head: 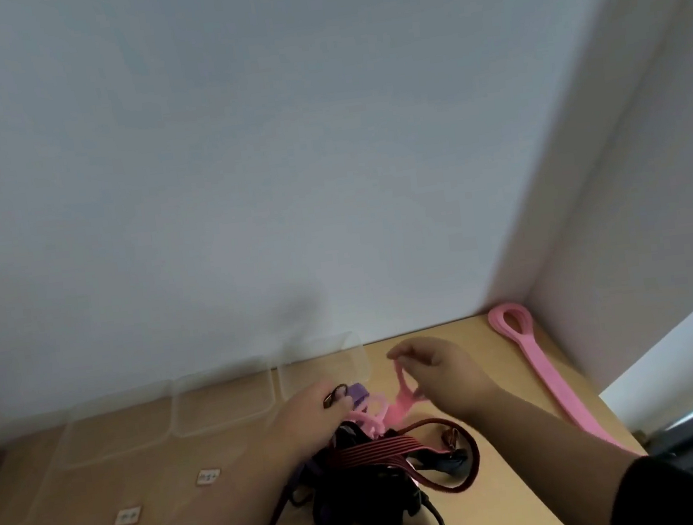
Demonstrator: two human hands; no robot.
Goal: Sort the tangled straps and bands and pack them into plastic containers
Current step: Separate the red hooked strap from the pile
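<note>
A pale wood tabletop [483,380] fills the lower frame, meeting white walls in a corner at right; low centre lies one tangle of straps [377,470]; the left hand [310,413] grips a metal clip there; the right hand [429,363] pinches a pink band [402,389]; three small labels [127,516] at lower left, unreadable; three clear containers [222,401] along the wall; one long pink band [537,361] at right.

Plain room, wooden desk [453,338], white walls [236,145]
</note>
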